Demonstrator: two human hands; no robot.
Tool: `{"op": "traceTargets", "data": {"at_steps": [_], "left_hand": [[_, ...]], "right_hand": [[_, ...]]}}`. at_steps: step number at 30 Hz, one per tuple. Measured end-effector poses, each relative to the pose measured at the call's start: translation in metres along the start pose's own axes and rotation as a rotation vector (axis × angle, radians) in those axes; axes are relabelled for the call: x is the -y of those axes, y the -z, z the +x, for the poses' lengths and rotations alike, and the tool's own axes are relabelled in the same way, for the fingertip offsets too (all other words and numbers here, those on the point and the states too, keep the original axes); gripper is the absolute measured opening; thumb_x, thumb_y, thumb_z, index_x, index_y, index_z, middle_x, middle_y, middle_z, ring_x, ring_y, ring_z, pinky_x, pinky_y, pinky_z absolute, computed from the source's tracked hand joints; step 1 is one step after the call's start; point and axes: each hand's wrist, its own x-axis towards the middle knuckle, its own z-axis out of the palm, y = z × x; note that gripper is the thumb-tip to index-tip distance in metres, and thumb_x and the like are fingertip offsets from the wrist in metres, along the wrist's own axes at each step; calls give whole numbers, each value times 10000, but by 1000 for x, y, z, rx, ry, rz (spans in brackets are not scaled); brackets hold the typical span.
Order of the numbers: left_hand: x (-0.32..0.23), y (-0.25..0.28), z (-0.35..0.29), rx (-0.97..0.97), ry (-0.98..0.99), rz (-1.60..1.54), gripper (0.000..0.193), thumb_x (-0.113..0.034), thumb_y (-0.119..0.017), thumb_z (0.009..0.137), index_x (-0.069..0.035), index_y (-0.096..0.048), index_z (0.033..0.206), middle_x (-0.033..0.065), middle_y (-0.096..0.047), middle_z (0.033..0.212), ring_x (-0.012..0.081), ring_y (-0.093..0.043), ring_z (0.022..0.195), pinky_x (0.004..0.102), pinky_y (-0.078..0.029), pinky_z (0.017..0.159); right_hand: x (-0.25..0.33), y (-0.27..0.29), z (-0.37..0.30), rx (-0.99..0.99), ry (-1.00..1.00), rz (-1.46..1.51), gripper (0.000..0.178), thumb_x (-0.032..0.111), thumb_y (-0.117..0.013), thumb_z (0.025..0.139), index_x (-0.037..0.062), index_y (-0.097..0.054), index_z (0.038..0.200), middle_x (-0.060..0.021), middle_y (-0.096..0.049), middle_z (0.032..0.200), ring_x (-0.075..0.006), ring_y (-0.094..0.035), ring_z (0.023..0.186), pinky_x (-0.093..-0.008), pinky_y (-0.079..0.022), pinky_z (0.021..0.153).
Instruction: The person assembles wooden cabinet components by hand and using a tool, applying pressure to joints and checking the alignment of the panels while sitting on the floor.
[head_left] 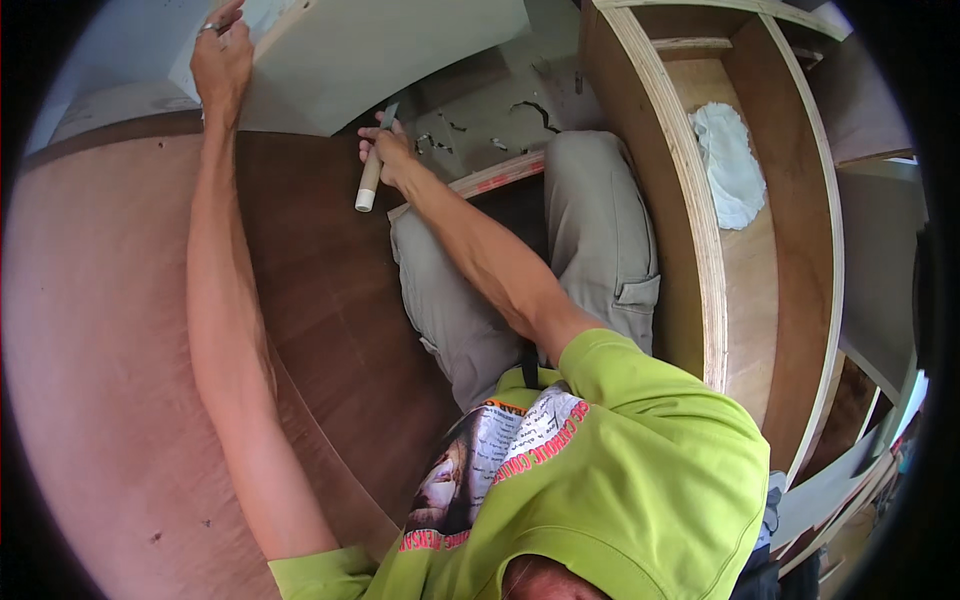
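Observation:
My left hand (pixel 222 68) is raised at the upper left, beside the pale end of a grey-white panel (pixel 390 75). A ring sits on one finger. Its fingers look apart with nothing visible in them, though the top edge of the view crops them. My right hand (pixel 390 155) is closed around a hand tool (pixel 369 185) with a pale round handle and a white butt end. The tool's flat grey blade points up, close to the panel's lower corner; its exact kind is unclear.
A reddish-brown wooden board (pixel 110 330) spans the left. On the right stands an open plywood cabinet frame (pixel 690 200) with a crumpled white cloth (pixel 730 165) inside. Dark scraps (pixel 540 115) litter the grey floor beyond my knees.

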Motion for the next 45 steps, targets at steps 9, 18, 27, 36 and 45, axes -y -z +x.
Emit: {"op": "traceTargets", "data": {"at_steps": [9, 18, 27, 36, 45], "left_hand": [[12, 1, 8, 122, 52, 35, 326, -151, -496, 929, -59, -592, 1228, 98, -621, 1159, 175, -581, 1056, 291, -438, 911], [10, -1, 5, 85, 42, -3, 320, -103, -491, 887, -82, -639, 1170, 90, -657, 1110, 180, -602, 1055, 288, -448, 905], [7, 1, 2, 88, 84, -20, 309, -87, -497, 890, -79, -642, 1164, 85, -654, 1109, 163, -602, 1030, 271, -448, 887], [18, 1, 6, 96, 70, -22, 314, -107, -513, 885, -84, -641, 1171, 94, -652, 1114, 168, -604, 1030, 266, -446, 889], [10, 1, 5, 79, 96, -33, 286, -97, -503, 927, -79, -630, 1183, 69, -651, 1112, 142, -595, 1025, 257, -446, 894]], "right_hand": [[2, -11, 14, 253, -97, -151, 162, 6, -600, 850, 79, -557, 988, -13, -557, 833, -95, -512, 596, -259, -496, 531], [1, -20, 13, 125, -8, -198, 162, 93, -674, 823, 52, -581, 948, -23, -572, 813, -90, -493, 564, -252, -483, 493], [-12, -13, 9, 85, 4, -248, 126, 106, -574, 882, 38, -579, 989, -66, -612, 846, -100, -503, 542, -255, -472, 463], [-16, -14, 13, 69, -34, -196, 116, 71, -600, 850, 59, -585, 964, -48, -602, 793, -106, -514, 533, -270, -491, 463], [-20, -29, 15, 92, 37, -305, 113, 100, -647, 843, 59, -577, 921, -38, -586, 807, -86, -483, 541, -242, -454, 455]]}}
